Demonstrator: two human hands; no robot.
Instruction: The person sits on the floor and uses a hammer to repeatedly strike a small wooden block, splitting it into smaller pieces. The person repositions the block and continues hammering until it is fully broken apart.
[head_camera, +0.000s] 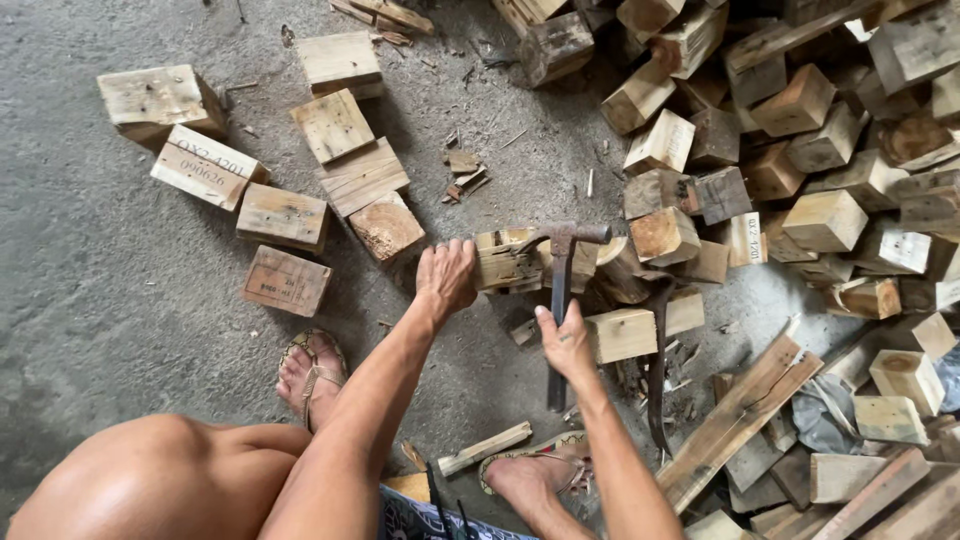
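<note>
Left hand (446, 277) clamped over the end of the wooden block (510, 262), pinning it to the concrete floor (120, 330). Right hand (566, 342) wrapped tight round the hammer (560, 290) handle, head hooked over the block's top. Best kept steady: lever slowly, fingers clear of the claw, feet back, with the block pile (800, 150) crowding the right.

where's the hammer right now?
Head view, centre: the hammer is in the right hand, its head at the wood block that the left hand steadies, left of the block pile.
</note>
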